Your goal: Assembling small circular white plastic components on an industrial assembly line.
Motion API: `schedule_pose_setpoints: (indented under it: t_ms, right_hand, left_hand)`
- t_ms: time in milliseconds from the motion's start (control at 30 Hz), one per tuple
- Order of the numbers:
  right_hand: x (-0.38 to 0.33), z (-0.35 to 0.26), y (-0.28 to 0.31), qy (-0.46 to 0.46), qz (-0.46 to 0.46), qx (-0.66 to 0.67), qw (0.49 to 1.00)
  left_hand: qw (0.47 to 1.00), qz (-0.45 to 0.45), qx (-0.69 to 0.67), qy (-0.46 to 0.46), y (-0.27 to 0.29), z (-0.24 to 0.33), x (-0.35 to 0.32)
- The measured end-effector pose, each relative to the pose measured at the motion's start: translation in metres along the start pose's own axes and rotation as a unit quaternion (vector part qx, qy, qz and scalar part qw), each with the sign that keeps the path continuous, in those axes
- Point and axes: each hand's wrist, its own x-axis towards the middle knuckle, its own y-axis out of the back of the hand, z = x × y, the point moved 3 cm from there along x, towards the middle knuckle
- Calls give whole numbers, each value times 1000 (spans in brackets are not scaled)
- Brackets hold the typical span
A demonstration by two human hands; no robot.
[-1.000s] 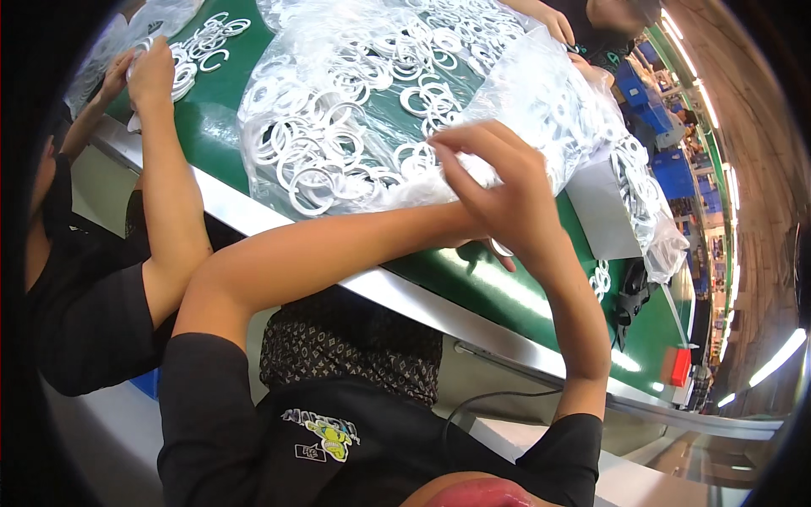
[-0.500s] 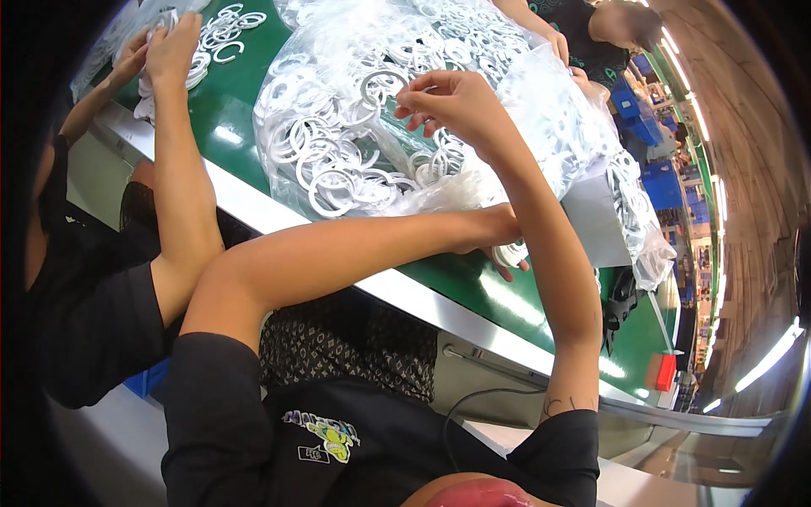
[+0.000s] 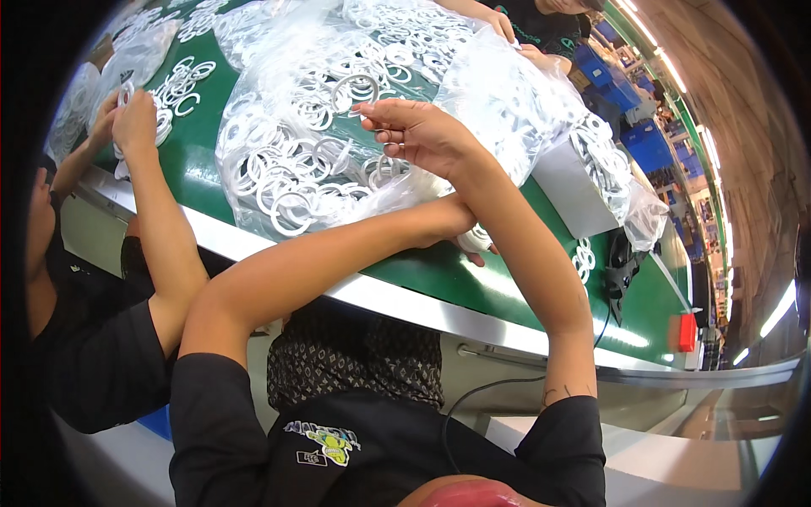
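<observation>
Over the pile, my right hand (image 3: 416, 137) is raised and pinches one thin white ring (image 3: 355, 78) between thumb and fingertips, its other fingers loosely curled. My left hand (image 3: 449, 221) is low beside the table's front edge, crossed under my right forearm. A small stack of white rings (image 3: 471, 240) shows in it, with fingertips beneath; the forearm hides part of this hand. In front of both hands, a clear plastic bag (image 3: 241, 144) lies spread on the green table, with many loose white rings (image 3: 291, 211) in and on it.
A carton (image 3: 574, 188) lined with plastic and filled with white rings stands on the right. Past it are a black strap-like item (image 3: 623, 269) and a red box (image 3: 688, 332). A co-worker's hands (image 3: 131, 118) handle rings at left; another person (image 3: 536, 34) works across the table.
The view has shifted, so the table's contents sit further left in it. My right hand still pinches the ring over the pile, and my left still holds the rings.
</observation>
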Motion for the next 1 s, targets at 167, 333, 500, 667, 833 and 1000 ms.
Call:
schedule_pose_setpoints:
  t_ms: [167,333,500,667,833,1000]
  right_hand:
    - [-40,-15,19,223,157,-146,951]
    - [-135,-8,60,342,375,-397,765]
    - [-170,28,72,421,368,-636,532]
    - [-168,43,66,425,302,-715,465]
    - [-176,40,71,436,331,-699,460]
    - [-182,38,74,393,422,-603,551]
  left_hand:
    - [1000,-6,-18,-13,4,-2,6]
    - [970,67,-232,25,11,-5,15]
    - [959,82,-269,37,8,-4,12]
    - [960,85,-268,-5,9,-7,13]
    - [967,108,-231,-18,8,-7,17]
    - [970,111,-215,-26,8,0,15]
